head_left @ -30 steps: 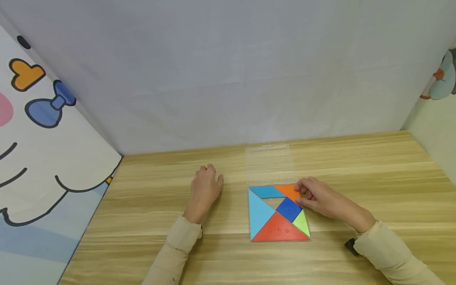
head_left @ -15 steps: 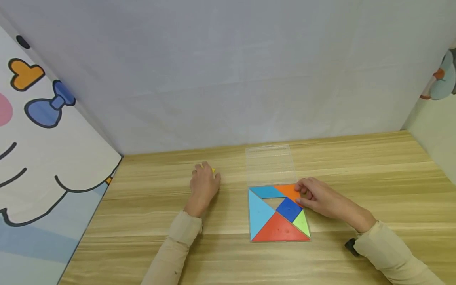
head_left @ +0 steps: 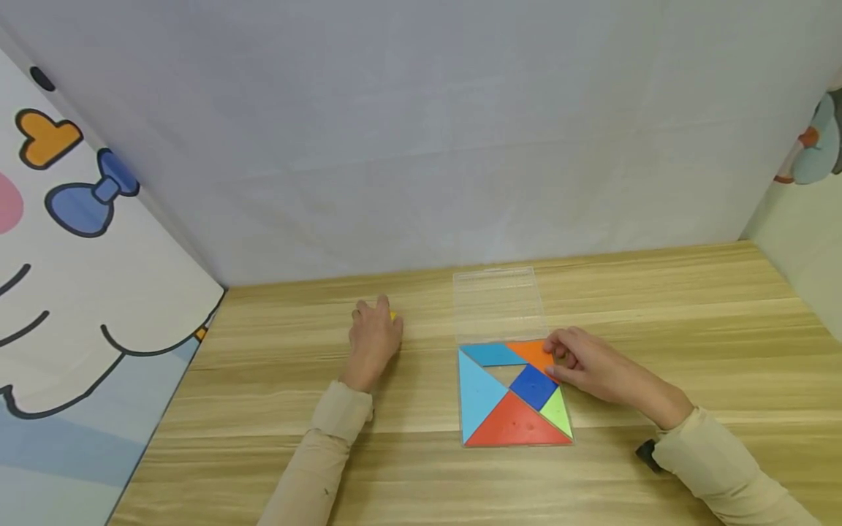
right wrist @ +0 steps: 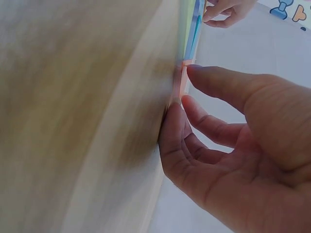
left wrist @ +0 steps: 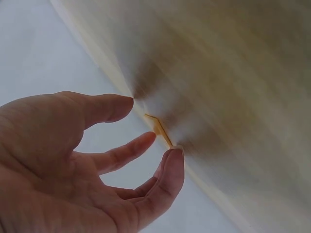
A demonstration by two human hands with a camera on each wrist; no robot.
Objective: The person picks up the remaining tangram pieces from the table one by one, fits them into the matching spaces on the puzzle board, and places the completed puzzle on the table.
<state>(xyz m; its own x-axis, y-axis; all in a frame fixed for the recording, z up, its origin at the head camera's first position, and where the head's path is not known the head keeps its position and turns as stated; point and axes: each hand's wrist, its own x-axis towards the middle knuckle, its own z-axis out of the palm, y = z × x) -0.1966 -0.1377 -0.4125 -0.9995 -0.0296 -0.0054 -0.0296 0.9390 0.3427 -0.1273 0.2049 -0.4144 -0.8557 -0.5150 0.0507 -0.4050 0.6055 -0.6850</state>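
In the head view my left hand (head_left: 375,336) bends over a small yellow tangram piece (head_left: 392,315) on the table, most of it covered. The left wrist view has fingertips at the edge of this thin piece (left wrist: 163,131), with the thumb apart from it. My right hand (head_left: 595,365) rests loosely curved at the top right corner of a square tangram tray, thumb and index fingertips touching the orange triangle (head_left: 531,354). Beside it lie a blue parallelogram (head_left: 495,354), a dark blue square (head_left: 533,387), a light blue triangle (head_left: 479,394), a red triangle (head_left: 516,424) and a green triangle (head_left: 558,413).
The tray has a wood-coloured triangular gap (head_left: 508,373) below the parallelogram. Its clear lid (head_left: 498,303) lies flat behind it. A pale cloth wall (head_left: 460,146) bounds the wooden table (head_left: 421,475) at the back, and a cartoon-printed panel (head_left: 118,292) stands at left.
My left hand has shifted slightly to the left and away from me, leaving more of the yellow piece in sight. My right hand and the tray have stayed in place.
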